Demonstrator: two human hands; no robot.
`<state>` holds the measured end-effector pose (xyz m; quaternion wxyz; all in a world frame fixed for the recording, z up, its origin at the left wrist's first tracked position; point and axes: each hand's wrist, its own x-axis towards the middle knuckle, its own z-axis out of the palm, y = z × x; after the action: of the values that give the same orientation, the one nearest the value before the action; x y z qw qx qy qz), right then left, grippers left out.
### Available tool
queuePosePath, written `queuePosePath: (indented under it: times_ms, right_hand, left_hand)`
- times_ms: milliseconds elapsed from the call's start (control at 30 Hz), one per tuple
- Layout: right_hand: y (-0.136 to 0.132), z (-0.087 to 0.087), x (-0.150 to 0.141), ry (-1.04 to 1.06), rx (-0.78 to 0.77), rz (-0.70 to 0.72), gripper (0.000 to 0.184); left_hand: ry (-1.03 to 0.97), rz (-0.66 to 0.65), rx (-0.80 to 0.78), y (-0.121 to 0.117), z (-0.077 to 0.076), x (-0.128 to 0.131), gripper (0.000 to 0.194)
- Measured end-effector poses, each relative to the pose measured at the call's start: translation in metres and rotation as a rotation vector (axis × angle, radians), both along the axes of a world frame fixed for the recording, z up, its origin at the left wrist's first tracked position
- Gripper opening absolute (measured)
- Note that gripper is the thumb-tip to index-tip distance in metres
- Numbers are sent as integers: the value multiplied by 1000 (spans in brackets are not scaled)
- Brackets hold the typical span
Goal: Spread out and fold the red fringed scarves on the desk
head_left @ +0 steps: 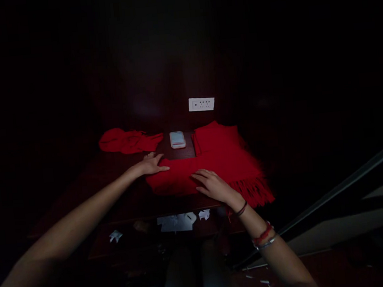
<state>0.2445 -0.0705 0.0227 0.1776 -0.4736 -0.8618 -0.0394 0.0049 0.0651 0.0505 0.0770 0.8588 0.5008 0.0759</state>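
From where I stand, I can read no word, number or brand. The phone (177, 140) on the desk (183, 153) glows pale, with a reddish band near its lower edge, but whatever it displays is too small and blurred to make out. On the socket panel (201, 104), above and to the right of the phone, I make out only dark marks; on the white sheet (175, 224), lower than the phone, nothing legible.
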Motion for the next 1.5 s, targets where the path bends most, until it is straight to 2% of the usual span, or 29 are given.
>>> queuePosePath:
  times_ms: [100,200,333,433,533,667,767,833,933,1033,1100,1200,1333,1400,1433,1500]
  right_hand:
    - [12,-20,-18,-35,-39,60,42]
    - [14,-35,-18,-42,-11,34,39]
    - [12,-39,-15,-29,23,36,40]
    - [12,-40,-14,-2,26,46,39]
    - [14,-44,-11,33,30,53,35]
    - [16,-50,-8,44,39,51,33]
    - [16,-49,-9,25,46,51,35]
    - [15,-44,-11,-2,47,55,36]
    - [14,-36,-16,-35,47,72,38]
    - [15,-32,-21,-13,36,49,34]
    - [18,-33,-23,34,23,0,32]
    - [22,-34,-21,89,11,-86,33]
    - [22,-36,-13,8,5,-131,30]
    - [21,-36,-11,-34,12,-119,29]
    - [20,-35,-10,-49,13,-113,29]
    - [20,-34,-11,-77,3,-101,28]
  left_hand:
    - [36,13,-108,-19,-14,-30,79]
    - [-10,38,-125,-27,-22,-42,80]
    - [-144,110,-166,-35,-28,-36,83]
    - [-192,64,-126,-39,-33,-24,89]
    - [-305,97,-19,-34,-30,-29,62]
    - [-456,214,-42,-22,-16,-73,28]
    - [-495,240,-129,-23,-12,-110,14]
    - [-502,253,-143,-29,-17,-121,11]
    - [-498,303,-42,-42,-32,-111,27]
    - [-469,308,34,-52,-45,-79,71]
    - [-439,274,67,-55,-47,-60,90]
    - [-399,237,225,-54,-31,-53,80]
    - [-201,221,442,-52,9,-87,68]
    - [-49,226,449,-55,21,-111,65]
    - [12,242,427,-56,22,-121,64]
    - [51,350,317,-59,15,-136,64]
